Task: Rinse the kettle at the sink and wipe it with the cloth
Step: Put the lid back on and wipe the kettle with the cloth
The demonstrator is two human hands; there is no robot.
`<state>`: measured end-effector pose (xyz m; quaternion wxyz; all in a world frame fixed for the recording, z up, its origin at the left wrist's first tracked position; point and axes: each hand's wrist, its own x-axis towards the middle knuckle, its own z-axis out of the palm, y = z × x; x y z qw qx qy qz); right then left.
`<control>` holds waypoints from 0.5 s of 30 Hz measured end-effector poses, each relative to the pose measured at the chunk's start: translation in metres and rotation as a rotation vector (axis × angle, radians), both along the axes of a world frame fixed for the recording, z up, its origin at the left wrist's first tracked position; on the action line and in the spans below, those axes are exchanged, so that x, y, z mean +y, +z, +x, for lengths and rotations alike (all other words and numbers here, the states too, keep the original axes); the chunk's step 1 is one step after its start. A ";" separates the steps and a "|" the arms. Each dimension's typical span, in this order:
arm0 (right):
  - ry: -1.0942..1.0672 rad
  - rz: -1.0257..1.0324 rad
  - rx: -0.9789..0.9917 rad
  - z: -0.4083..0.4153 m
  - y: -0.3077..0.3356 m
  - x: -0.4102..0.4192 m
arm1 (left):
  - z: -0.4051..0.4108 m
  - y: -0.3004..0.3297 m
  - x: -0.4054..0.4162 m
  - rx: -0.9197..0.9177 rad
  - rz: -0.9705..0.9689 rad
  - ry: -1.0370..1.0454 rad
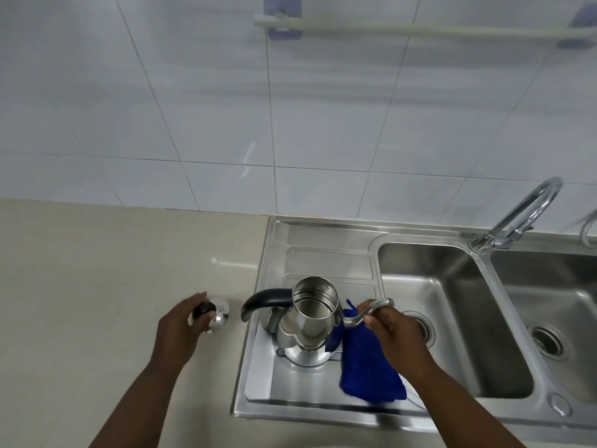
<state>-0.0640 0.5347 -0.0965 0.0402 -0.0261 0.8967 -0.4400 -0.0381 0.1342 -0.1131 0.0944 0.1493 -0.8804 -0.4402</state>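
A steel kettle (307, 331) stands upright and lidless on the sink's drainboard (329, 263), its black handle (265, 302) pointing left. My right hand (391, 331) grips its curved metal spout (371, 310) on the right side. A blue cloth (368, 373) lies on the drainboard just right of the kettle, partly under my right wrist. My left hand (184, 324) holds the kettle's steel lid (218, 313) by its black knob, on the beige counter left of the sink.
A double steel sink: the nearer basin (452, 312) has a drain, a second basin (555, 318) lies to the right. A curved chrome tap (517, 215) stands behind them. The beige counter (97, 286) stretches left. A towel rail (420, 29) hangs on the tiled wall.
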 end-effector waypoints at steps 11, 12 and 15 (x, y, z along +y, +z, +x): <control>-0.028 -0.041 -0.035 0.002 0.004 -0.003 | -0.035 0.112 0.136 0.154 0.128 -0.371; -0.032 -0.042 -0.036 0.002 0.003 -0.003 | -0.034 0.108 0.144 0.123 0.125 -0.393; -0.032 -0.025 -0.032 0.003 0.004 -0.003 | -0.034 0.098 0.156 0.063 0.068 -0.406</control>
